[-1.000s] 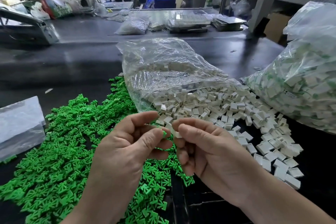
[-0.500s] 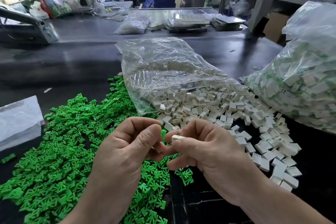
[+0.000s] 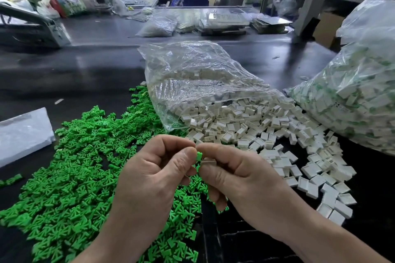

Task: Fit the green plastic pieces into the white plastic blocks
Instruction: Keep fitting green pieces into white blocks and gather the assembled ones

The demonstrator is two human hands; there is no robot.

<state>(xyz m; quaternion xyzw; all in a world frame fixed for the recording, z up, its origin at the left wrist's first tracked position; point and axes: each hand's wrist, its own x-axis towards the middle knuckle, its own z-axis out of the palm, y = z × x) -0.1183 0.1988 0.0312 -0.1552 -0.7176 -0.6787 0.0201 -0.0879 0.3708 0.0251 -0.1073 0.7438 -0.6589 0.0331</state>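
My left hand [image 3: 154, 175] pinches a small green plastic piece [image 3: 199, 155] between thumb and fingers. My right hand [image 3: 239, 175] pinches a white plastic block [image 3: 208, 162] right beside it; the two parts touch at the fingertips, above the table. A broad pile of green pieces [image 3: 81, 162] covers the dark table on the left. Loose white blocks [image 3: 267, 134] spill from a clear bag [image 3: 192, 79] in the middle and spread to the right.
A large full bag of white blocks with green in them [image 3: 359, 96] stands at the right. A flat plastic packet [image 3: 21, 134] lies at the left edge. Bags, trays and a metal frame [image 3: 224, 21] stand at the back of the dark table [image 3: 85, 70].
Both hands have come together and risen slightly. The green piece now shows between the fingertips, pressed against the white block.
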